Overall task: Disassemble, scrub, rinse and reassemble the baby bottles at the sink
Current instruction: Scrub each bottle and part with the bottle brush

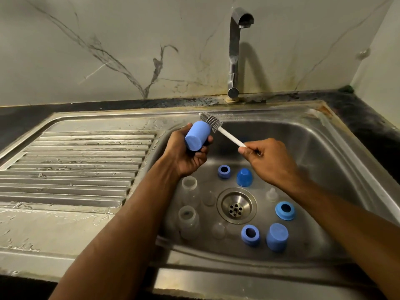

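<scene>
My left hand (186, 153) grips a light-blue bottle cap (197, 135) above the sink basin (320, 148), its closed end towards me. My right hand (269, 161) pinches the white handle of a bottle brush (213, 123), whose grey bristle head sits just past the cap's far end. On the basin floor lie two clear bottles (188, 187) (187, 219), clear teats (271, 194) (218, 230), three blue collar rings (223, 171) (285, 210) (250, 234) and two more blue caps (244, 177) (277, 237), spread around the drain (236, 206).
A chrome tap (234, 55) rises behind the basin, with no water running. The wet ribbed draining board (71, 165) lies to the left. A marbled wall stands behind, and dark counter (357, 118) borders the sink at the back and right.
</scene>
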